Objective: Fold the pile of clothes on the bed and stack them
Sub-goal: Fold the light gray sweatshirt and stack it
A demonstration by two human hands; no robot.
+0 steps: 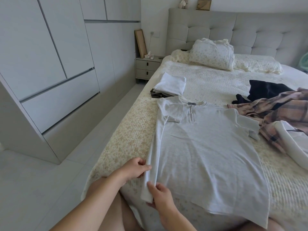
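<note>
A light grey T-shirt (205,147) with a short zip at the neck lies spread flat on the bed (130,134), its left side folded inward. My left hand (135,167) pinches the folded left edge of the shirt near the hem. My right hand (160,195) pinches the lower left corner of the same shirt. A small stack of folded clothes (170,85), white on top of dark, sits beyond the collar. To the right lie unfolded pieces: a pink plaid garment (280,112), a black garment (268,90) and a white one (293,144).
Pillows (213,54) lie at the padded headboard (233,29). A grey nightstand (146,67) stands left of the bed's head, and white wardrobes (50,64) line the left wall. Pale floor (50,189) runs between wardrobe and bed.
</note>
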